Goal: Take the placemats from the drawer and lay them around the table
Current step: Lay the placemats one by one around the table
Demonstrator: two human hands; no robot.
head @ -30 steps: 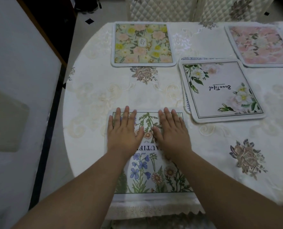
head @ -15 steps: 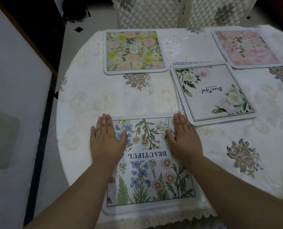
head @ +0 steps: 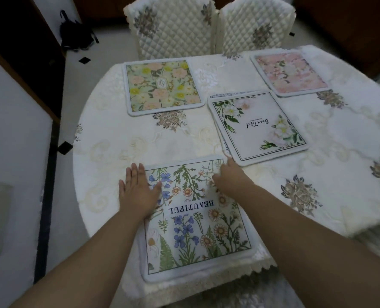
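So three placemats lie out — left hand [head: 138, 192] flat, fingers together, on the wildflower placemat [head: 198, 221]; right hand's [head: 231, 177] fingers unclear; beyond it the white-rose stack [head: 257, 127] waits.

Two quilted chairs [head: 211, 27] and a black umbrella [head: 73, 34].

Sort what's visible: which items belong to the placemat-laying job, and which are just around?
Job: wildflower placemat under left hand and right hand; white-rose stack; yellow-floral placemat; pink placemat; table.
Around: quilted chairs; black bag.
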